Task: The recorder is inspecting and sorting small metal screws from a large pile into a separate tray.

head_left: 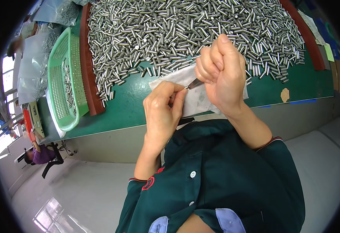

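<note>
Left hand [160, 105]'s got what looks like a small metal pin [186, 88] pinched thumb-to-index, right over the white cloth [195, 101]. Right hand [226, 73]'s fingers are curled tight around a metal tool [194, 83], tip at the pin.

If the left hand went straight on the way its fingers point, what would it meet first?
Probably the dark tool, whose tip is right by the left hand's fingers; after it, the right hand holding that tool. One view leaves depth unclear.
</note>
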`<state>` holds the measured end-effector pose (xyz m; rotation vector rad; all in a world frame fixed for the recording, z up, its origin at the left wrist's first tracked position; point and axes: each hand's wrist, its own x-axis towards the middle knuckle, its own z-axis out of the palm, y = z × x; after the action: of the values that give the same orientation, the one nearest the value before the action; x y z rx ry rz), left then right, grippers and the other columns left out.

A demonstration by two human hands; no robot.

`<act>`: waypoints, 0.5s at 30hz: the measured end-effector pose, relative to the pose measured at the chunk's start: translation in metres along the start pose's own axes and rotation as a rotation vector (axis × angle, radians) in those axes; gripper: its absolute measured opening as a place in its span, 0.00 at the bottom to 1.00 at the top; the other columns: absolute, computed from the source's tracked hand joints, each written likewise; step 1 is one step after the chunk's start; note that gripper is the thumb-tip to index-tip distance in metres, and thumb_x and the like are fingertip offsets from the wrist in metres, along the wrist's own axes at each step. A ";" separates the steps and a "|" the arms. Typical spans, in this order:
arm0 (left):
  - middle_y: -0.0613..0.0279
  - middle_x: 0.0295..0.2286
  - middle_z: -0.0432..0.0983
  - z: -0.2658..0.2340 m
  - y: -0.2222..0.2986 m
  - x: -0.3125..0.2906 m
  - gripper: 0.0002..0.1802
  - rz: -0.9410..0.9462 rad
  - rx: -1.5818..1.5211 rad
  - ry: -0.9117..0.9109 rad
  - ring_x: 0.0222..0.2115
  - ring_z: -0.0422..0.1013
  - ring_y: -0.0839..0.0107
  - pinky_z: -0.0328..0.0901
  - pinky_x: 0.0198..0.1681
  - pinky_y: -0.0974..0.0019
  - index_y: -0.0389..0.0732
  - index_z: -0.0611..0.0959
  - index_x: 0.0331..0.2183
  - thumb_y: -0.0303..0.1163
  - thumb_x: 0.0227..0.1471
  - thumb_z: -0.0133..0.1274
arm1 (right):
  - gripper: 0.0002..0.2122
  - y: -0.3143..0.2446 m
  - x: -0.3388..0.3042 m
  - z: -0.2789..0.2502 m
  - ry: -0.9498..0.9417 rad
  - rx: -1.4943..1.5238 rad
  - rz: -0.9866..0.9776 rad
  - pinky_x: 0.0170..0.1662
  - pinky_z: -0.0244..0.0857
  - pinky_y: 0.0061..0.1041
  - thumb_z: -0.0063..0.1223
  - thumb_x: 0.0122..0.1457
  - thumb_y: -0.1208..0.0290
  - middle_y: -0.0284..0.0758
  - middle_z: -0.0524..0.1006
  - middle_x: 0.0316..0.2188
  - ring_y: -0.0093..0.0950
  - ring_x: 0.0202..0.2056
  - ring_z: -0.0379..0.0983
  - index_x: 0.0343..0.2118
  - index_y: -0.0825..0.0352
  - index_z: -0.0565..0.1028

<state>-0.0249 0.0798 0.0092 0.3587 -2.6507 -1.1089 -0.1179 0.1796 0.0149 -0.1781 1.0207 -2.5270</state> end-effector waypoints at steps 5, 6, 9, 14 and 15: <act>0.59 0.14 0.66 0.002 -0.002 0.000 0.05 -0.005 -0.021 0.003 0.12 0.63 0.68 0.58 0.16 0.69 0.34 0.73 0.18 0.20 0.36 0.54 | 0.19 0.001 -0.001 0.002 -0.004 -0.016 0.002 0.13 0.37 0.17 0.28 0.59 0.63 0.26 0.51 0.06 0.15 0.10 0.40 0.11 0.60 0.52; 0.58 0.14 0.66 0.003 -0.002 0.001 0.05 -0.002 -0.036 0.005 0.12 0.63 0.67 0.58 0.16 0.69 0.34 0.73 0.18 0.20 0.35 0.54 | 0.19 0.002 -0.001 0.004 0.003 -0.028 -0.015 0.13 0.37 0.17 0.27 0.59 0.64 0.26 0.51 0.06 0.15 0.10 0.40 0.11 0.61 0.53; 0.58 0.14 0.66 0.004 -0.002 0.002 0.05 -0.014 -0.046 0.005 0.12 0.64 0.66 0.58 0.16 0.69 0.34 0.73 0.18 0.19 0.35 0.54 | 0.18 0.004 -0.004 0.009 0.003 -0.089 -0.057 0.13 0.37 0.17 0.28 0.59 0.64 0.27 0.51 0.06 0.15 0.10 0.40 0.11 0.61 0.53; 0.56 0.14 0.66 0.002 0.002 0.002 0.05 -0.023 -0.067 0.017 0.13 0.65 0.64 0.58 0.16 0.67 0.34 0.72 0.18 0.19 0.36 0.53 | 0.18 0.010 -0.011 0.017 -0.077 -0.268 -0.156 0.15 0.40 0.17 0.30 0.59 0.68 0.26 0.52 0.08 0.15 0.12 0.43 0.12 0.63 0.53; 0.55 0.14 0.67 -0.001 0.003 0.003 0.05 -0.027 -0.077 0.030 0.13 0.65 0.63 0.59 0.17 0.67 0.34 0.72 0.18 0.19 0.36 0.53 | 0.18 0.011 -0.012 0.019 -0.098 -0.263 -0.154 0.15 0.40 0.17 0.30 0.59 0.68 0.26 0.52 0.08 0.15 0.12 0.43 0.12 0.63 0.53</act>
<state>-0.0279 0.0801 0.0121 0.3938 -2.5761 -1.2003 -0.0986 0.1652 0.0219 -0.4677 1.3424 -2.4794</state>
